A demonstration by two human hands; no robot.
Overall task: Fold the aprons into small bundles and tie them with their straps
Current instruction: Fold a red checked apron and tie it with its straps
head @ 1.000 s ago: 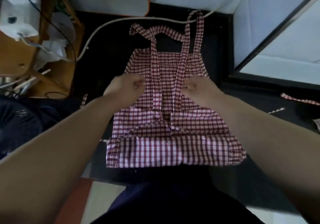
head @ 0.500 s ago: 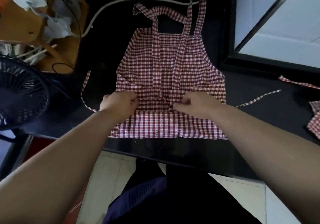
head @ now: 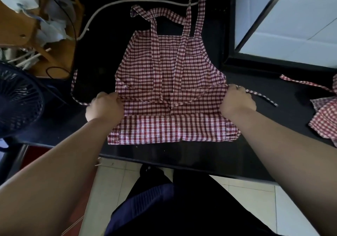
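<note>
Pinches the apron (head: 169,71) by its side edges in left grip (head: 104,108) and right grip (head: 237,101), near hem folded once, with bundling and strap-tying yet to do.

left: fan (head: 18,101) near | right: second apron (head: 324,121) near

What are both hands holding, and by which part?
The checked apron: left hand grips its left side edge, right hand its right side edge.
</note>
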